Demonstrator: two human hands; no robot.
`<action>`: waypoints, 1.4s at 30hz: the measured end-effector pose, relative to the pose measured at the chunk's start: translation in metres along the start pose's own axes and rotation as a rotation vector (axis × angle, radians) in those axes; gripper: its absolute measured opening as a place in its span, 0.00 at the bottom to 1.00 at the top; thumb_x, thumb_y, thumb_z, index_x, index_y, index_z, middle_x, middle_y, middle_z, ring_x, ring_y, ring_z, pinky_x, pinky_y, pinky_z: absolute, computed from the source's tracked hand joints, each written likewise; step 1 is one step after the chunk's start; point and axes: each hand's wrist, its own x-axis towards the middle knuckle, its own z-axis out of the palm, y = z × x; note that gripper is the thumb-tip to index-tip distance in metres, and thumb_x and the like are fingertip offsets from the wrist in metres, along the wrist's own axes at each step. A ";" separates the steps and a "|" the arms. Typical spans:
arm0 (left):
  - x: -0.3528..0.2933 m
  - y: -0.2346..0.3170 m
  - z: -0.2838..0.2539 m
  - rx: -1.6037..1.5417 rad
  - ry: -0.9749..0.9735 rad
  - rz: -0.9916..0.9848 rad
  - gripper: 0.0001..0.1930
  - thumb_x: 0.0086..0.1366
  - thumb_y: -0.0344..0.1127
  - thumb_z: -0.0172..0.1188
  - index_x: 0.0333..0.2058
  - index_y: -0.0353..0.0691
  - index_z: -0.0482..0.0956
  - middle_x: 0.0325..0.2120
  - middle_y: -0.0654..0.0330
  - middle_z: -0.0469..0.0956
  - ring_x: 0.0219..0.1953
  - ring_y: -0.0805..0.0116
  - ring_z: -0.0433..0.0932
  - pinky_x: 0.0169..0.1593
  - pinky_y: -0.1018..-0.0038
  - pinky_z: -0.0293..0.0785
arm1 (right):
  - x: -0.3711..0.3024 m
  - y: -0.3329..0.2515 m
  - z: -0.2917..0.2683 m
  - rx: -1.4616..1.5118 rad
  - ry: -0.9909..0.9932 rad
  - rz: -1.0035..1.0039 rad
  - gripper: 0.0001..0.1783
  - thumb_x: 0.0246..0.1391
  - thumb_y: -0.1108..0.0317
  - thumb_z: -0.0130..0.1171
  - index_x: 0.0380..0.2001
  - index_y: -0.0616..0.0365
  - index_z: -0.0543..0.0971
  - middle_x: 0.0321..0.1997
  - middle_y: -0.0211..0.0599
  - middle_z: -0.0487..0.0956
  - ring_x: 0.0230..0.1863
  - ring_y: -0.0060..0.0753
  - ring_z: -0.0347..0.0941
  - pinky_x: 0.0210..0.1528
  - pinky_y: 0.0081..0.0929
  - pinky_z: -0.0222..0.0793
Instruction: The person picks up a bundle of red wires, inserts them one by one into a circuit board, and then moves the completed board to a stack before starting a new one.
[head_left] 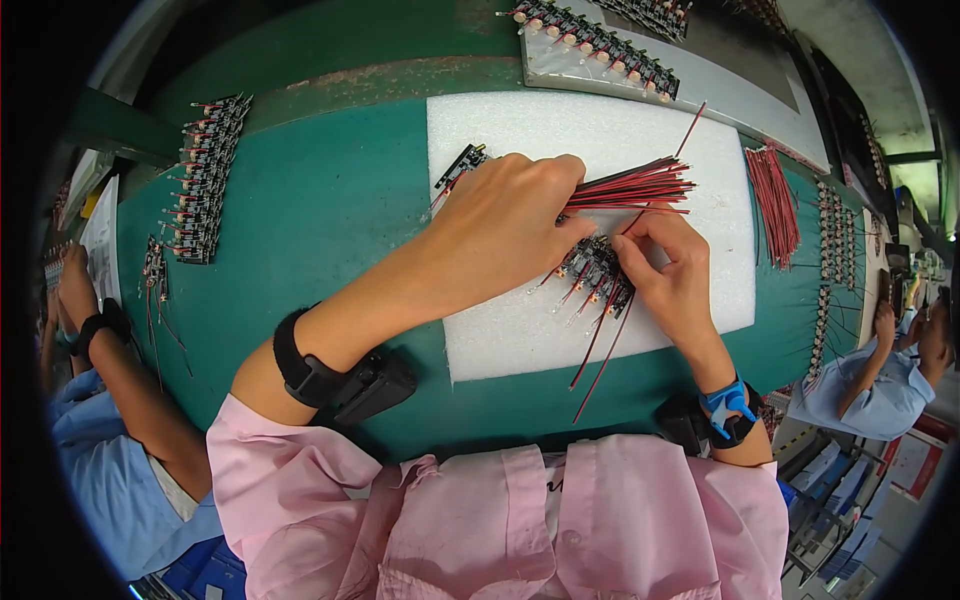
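My left hand [520,205] is closed round a bundle of thin red and black wires [645,186], whose loose ends fan out to the right. Beside it, my right hand [675,262] pinches a single wire [690,130] that rises past the bundle. Just below both hands lies a strip of small black circuit boards [592,275] with clear bulbs. Two dark red wires [598,350] trail from it toward me. My left hand partly covers the strip's upper end. Left of that hand, another small board [462,165] rests on the white foam sheet [500,335].
A pile of red and black wires [773,205] lies right of the foam on the green table [330,180]. Stacked board strips [208,180] stand at left, with more boards [838,250] at right. A metal ledge [700,95] bears boards at the back. Co-workers sit on both sides.
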 end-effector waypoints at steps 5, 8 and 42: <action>0.008 -0.004 0.000 -0.038 0.030 0.024 0.12 0.46 0.34 0.58 0.23 0.30 0.68 0.11 0.51 0.67 0.14 0.57 0.66 0.21 0.68 0.61 | 0.006 0.004 -0.002 -0.106 0.019 -0.139 0.04 0.34 0.77 0.55 0.18 0.63 0.71 0.18 0.38 0.69 0.23 0.36 0.65 0.26 0.26 0.60; 0.010 -0.008 -0.003 -0.139 0.077 -0.004 0.12 0.48 0.35 0.57 0.24 0.30 0.69 0.11 0.55 0.67 0.14 0.63 0.66 0.21 0.70 0.61 | 0.008 0.002 0.000 -0.107 -0.007 -0.158 0.04 0.34 0.77 0.55 0.18 0.62 0.72 0.19 0.39 0.69 0.24 0.40 0.65 0.27 0.27 0.60; 0.019 -0.019 -0.015 -1.504 0.136 -0.340 0.14 0.60 0.44 0.42 0.23 0.39 0.61 0.08 0.72 0.51 0.08 0.83 0.46 0.10 0.84 0.44 | 0.025 -0.056 -0.053 -0.401 -0.618 -0.341 0.11 0.39 0.76 0.48 0.31 0.68 0.72 0.34 0.45 0.71 0.35 0.42 0.66 0.40 0.30 0.60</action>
